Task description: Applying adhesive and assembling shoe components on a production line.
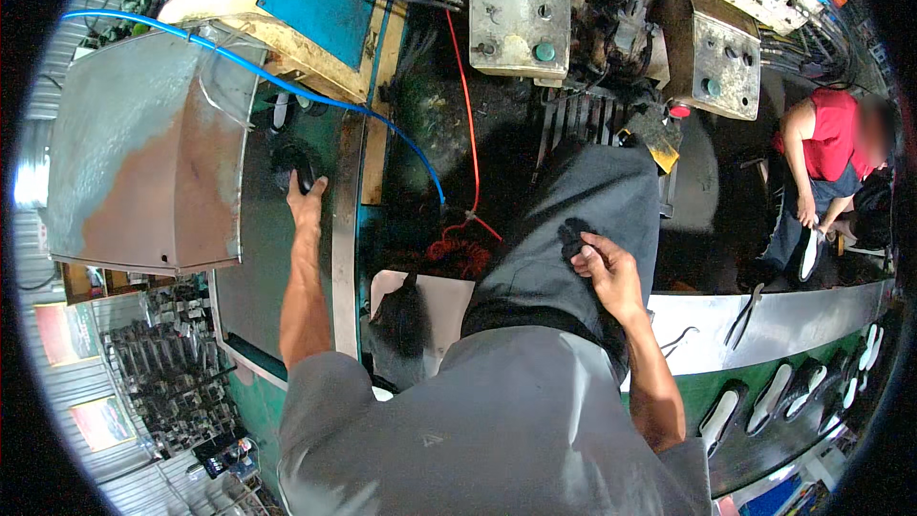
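My left hand (308, 201) reaches out to the left, its fingers closed round the near end of a black shoe (287, 159) on a dark conveyor belt (263, 229). Just beyond that shoe lies another shoe with a pale sole (280, 113). My right hand (611, 272) is over my thigh, thumb and fingers pinched on a small, crumpled black piece (576, 237) that looks like cloth. Dark trousers behind the black piece make its outline hard to read.
A rusty grey metal hood (153, 153) covers part of the belt. Control boxes (519, 24) with buttons stand ahead, near a blue hose (315, 96) and a red coiled hose (458, 253). At right, a co-worker in red (829, 139) handles a shoe; several shoes (721, 416) line another belt.
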A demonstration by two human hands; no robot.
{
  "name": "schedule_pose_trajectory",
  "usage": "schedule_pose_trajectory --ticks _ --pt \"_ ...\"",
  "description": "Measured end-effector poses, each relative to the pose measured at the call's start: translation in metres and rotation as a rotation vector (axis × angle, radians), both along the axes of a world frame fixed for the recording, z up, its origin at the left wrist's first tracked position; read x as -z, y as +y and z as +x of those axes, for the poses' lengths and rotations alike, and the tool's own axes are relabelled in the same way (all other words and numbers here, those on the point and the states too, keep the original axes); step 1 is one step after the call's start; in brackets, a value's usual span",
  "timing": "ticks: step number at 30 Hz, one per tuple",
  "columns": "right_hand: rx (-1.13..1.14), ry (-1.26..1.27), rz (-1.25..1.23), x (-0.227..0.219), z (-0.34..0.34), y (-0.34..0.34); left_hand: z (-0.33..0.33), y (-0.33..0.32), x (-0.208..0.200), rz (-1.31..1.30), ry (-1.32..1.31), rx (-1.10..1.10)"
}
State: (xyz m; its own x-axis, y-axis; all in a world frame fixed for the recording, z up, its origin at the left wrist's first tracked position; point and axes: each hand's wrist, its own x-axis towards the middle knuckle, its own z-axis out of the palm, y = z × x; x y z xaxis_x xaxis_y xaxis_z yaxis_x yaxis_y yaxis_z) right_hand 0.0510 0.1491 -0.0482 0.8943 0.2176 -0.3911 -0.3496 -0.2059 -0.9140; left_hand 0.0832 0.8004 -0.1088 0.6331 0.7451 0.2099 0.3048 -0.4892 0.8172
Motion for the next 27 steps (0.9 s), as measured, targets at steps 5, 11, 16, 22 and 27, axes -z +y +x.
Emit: schedule_pose_trajectory --ticks 5,11,16,22,27 --pt "0.254 -0.080 -0.159 -0.003 -0.017 -0.056 0.118 -0.127 -0.003 -0.130 0.385 0.405" --pt "0.631 -0.299 -0.504 0.086 -0.107 -0.151 0.124 -0.363 0.013 -0.866 0.281 0.943" --pt "0.893 0.259 -1.129 0.108 -0.339 -0.272 0.090 -0.529 0.056 -0.486 0.438 1.517" --pt "1.078 0.816 -1.282 0.088 -0.555 -0.359 0.096 -0.550 0.019 -0.695 0.667 1.437" --pt "0.946 0.864 -1.226 0.087 -0.525 -0.419 0.123 -0.478 0.006 -0.492 0.638 1.288"
